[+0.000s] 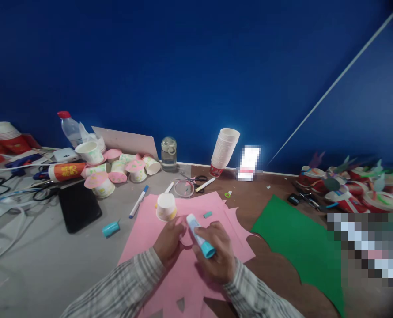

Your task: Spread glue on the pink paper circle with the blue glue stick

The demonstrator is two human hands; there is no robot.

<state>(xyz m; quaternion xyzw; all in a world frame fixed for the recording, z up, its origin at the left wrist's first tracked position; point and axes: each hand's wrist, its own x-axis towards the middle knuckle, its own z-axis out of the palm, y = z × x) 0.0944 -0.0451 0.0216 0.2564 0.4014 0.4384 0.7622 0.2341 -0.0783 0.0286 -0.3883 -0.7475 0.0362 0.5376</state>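
From my remote seat, nearest: right grip [218, 251] clamped round glue stick [196, 232], teal end toward me, white end pointing away. Left grip [168, 242] pinching small pink paper piece [186, 237] beside it; whether stick touches piece, I cannot tell. Both above pink sheet [137, 240] on tabletop [93, 274]. Green sheet [289, 238] to right. Just beyond grips, upside-down paper cup [166, 204] on pink sheet. Farther: tape roll [184, 194], scissors [201, 178]. Farthest: tilted cup stack [224, 148] near blue wall [183, 75].
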